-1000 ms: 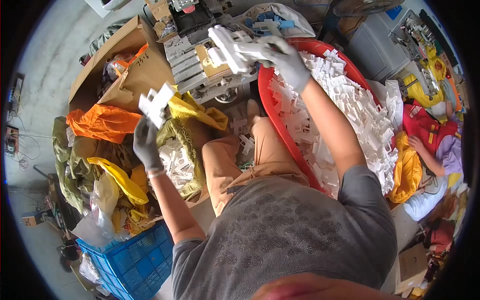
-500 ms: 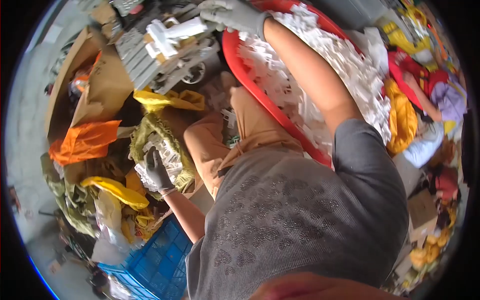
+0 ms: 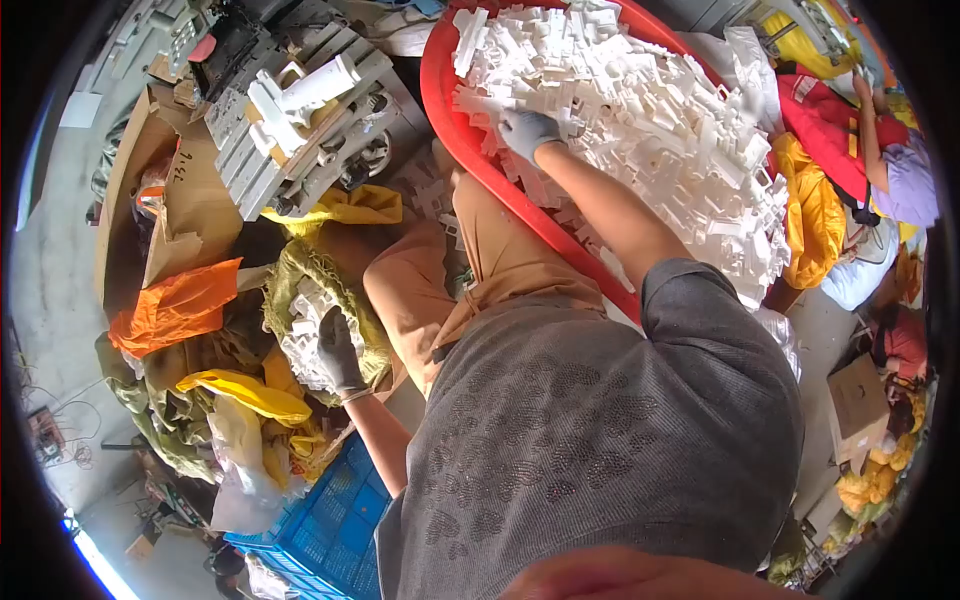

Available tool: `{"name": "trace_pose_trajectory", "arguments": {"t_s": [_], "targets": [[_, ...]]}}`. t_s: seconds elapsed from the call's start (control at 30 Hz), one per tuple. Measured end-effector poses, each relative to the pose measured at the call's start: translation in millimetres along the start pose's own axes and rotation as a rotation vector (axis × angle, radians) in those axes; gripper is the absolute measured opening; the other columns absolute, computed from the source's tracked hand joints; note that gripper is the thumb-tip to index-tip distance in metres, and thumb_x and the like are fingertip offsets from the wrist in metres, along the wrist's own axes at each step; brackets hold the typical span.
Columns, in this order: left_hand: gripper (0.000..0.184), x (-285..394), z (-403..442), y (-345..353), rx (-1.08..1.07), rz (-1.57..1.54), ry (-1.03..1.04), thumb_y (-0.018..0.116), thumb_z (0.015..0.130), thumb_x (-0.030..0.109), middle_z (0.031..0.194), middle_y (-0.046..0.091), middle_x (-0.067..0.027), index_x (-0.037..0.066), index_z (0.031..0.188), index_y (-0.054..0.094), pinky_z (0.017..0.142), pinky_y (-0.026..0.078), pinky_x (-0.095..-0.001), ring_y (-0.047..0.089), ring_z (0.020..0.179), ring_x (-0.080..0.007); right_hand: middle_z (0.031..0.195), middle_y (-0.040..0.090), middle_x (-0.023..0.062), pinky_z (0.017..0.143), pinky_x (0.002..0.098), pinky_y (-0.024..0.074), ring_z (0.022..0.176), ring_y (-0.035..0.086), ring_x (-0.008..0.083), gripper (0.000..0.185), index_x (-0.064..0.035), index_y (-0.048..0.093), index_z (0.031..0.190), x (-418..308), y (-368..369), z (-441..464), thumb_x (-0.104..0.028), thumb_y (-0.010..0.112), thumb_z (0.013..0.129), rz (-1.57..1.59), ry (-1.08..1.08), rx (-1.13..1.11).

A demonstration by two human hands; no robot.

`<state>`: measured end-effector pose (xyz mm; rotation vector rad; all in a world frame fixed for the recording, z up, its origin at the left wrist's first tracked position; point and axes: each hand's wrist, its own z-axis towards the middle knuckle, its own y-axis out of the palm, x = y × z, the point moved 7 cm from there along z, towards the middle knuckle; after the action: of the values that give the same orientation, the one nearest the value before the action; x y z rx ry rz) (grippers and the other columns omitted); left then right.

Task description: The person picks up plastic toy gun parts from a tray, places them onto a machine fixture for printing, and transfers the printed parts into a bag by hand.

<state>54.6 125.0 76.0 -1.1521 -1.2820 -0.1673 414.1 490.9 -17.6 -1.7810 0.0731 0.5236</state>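
My right hand (image 3: 528, 132), in a grey glove, is at the left part of a red tub (image 3: 440, 95) full of white plastic gun-shaped pieces (image 3: 640, 130). Its fingers are bent against a white piece there. My left hand (image 3: 338, 348), also gloved, is over a green woven sack (image 3: 375, 350) that holds more white pieces (image 3: 303, 350). What lies under its fingers is hidden. On the grey slatted metal machine bed (image 3: 235, 160), a white gun-shaped piece (image 3: 305, 95) rests on a small wooden block, apart from both hands.
An open cardboard box (image 3: 190, 190) is at the left. Orange cloth (image 3: 180, 305), yellow bags (image 3: 245, 392) and a blue crate (image 3: 335, 520) are below it. A person (image 3: 900, 180) in purple sits at the right, beside a red bag (image 3: 820, 130).
My right hand has let go of the white piece at the machine and moved to the tub. My left hand came down to the sack, no longer holding its white piece. The view has shifted.
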Motion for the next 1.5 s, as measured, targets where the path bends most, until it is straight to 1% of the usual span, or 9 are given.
{"name": "trace_pose_trajectory", "arguments": {"t_s": [0.13, 0.37, 0.6, 0.8, 1.07, 1.17, 1.23, 1.37, 1.5], "targets": [[0.028, -2, -1, 6, -0.01, -0.022, -0.016, 0.054, 0.093, 0.017, 0.106, 0.066, -0.0094, -0.001, 0.113, 0.062, 0.085, 0.047, -0.0291, 0.059, 0.096, -0.0169, 0.108, 0.057, 0.004, 0.071, 0.0428, 0.0509, 0.098, 0.06, 0.0271, 0.017, -0.0181, 0.062, 0.097, -31, 17, -24, -0.02, 0.05, 0.085, -0.274, -0.163, 0.332], [0.027, 1, -6, 14, -0.078, 0.094, 0.044, 0.055, 0.091, 0.016, 0.102, 0.067, -0.0094, -0.002, 0.111, 0.062, 0.084, 0.047, -0.0281, 0.06, 0.093, -0.0154, 0.094, 0.054, -0.0006, 0.059, 0.0333, 0.0497, 0.088, 0.059, 0.0176, 0.015, -0.0235, 0.061, 0.095, -20, 45, 12, -0.022, 0.051, 0.085, -0.521, -0.199, 0.371], [0.028, -5, -2, 22, -0.114, 0.117, 0.061, 0.053, 0.091, 0.017, 0.104, 0.067, -0.0113, 0.0, 0.112, 0.062, 0.084, 0.047, -0.0305, 0.062, 0.095, -0.0187, 0.107, 0.056, 0.0006, 0.083, 0.0407, 0.046, 0.101, 0.057, 0.0188, 0.035, -0.0267, 0.055, 0.119, -27, 9, -4, -0.018, 0.049, 0.086, -0.652, -0.313, 0.295], [0.03, 3, -1, 33, -0.139, 0.191, 0.096, 0.052, 0.089, 0.015, 0.102, 0.067, -0.0143, 0.002, 0.113, 0.062, 0.081, 0.049, -0.0312, 0.063, 0.089, -0.02, 0.11, 0.055, -0.0007, 0.081, 0.0406, 0.0452, 0.101, 0.054, 0.0179, 0.038, -0.0282, 0.054, 0.121, -22, 21, 13, -0.019, 0.05, 0.084, -0.499, -0.141, 0.294], [0.03, -2, -11, 19, -0.115, 0.19, 0.119, 0.053, 0.088, 0.016, 0.104, 0.067, -0.0142, 0.001, 0.111, 0.063, 0.084, 0.048, -0.033, 0.063, 0.094, -0.0237, 0.104, 0.059, -0.0015, 0.082, 0.0392, 0.0442, 0.1, 0.054, 0.0166, 0.044, -0.0281, 0.052, 0.125, -9, 20, -10, -0.013, 0.05, 0.083, -0.599, -0.291, 0.431], [0.03, -18, -12, 21, -0.117, 0.178, 0.107, 0.053, 0.088, 0.017, 0.106, 0.066, -0.014, 0.0, 0.112, 0.062, 0.085, 0.048, -0.0331, 0.062, 0.096, -0.0235, 0.101, 0.063, 0.0036, 0.082, 0.0369, 0.0465, 0.093, 0.059, 0.0187, 0.05, -0.0228, 0.051, 0.126, 2, -13, -40, -0.009, 0.058, 0.078, -0.058, -0.401, 0.54], [0.032, -13, -12, 27, -0.124, 0.179, 0.046, 0.055, 0.089, 0.019, 0.107, 0.066, -0.0155, -0.003, 0.112, 0.061, 0.086, 0.048, -0.0337, 0.062, 0.098, -0.0241, 0.093, 0.064, 0.0083, 0.077, 0.0319, 0.0487, 0.081, 0.061, 0.0191, 0.051, -0.0177, 0.052, 0.125, 39, -10, -48, -0.009, 0.063, 0.076, 0.543, -0.022, 0.172], [0.032, 6, -2, 47, -0.163, 0.121, 0.071, 0.056, 0.09, 0.018, 0.112, 0.065, -0.0144, -0.002, 0.114, 0.061, 0.089, 0.047, -0.0327, 0.061, 0.103, -0.0228, 0.086, 0.062, 0.0014, 0.066, 0.0237, 0.0481, 0.073, 0.056, 0.0086, 0.032, -0.0109, 0.059, 0.113, 107, 27, -52, -0.014, 0.065, 0.082, 1.052, 0.227, 0.149], [0.03, 33, 8, 59, -0.174, 0.13, 0.14, 0.055, 0.09, 0.017, 0.111, 0.065, -0.0132, -0.002, 0.113, 0.062, 0.089, 0.047, -0.0318, 0.061, 0.101, -0.0218, 0.097, 0.065, 0.0123, 0.078, 0.0356, 0.0512, 0.083, 0.064, 0.0283, 0.042, -0.0084, 0.053, 0.119, 115, 22, -75, -0.027, 0.061, 0.082, 0.656, 0.351, 0.37]]}}
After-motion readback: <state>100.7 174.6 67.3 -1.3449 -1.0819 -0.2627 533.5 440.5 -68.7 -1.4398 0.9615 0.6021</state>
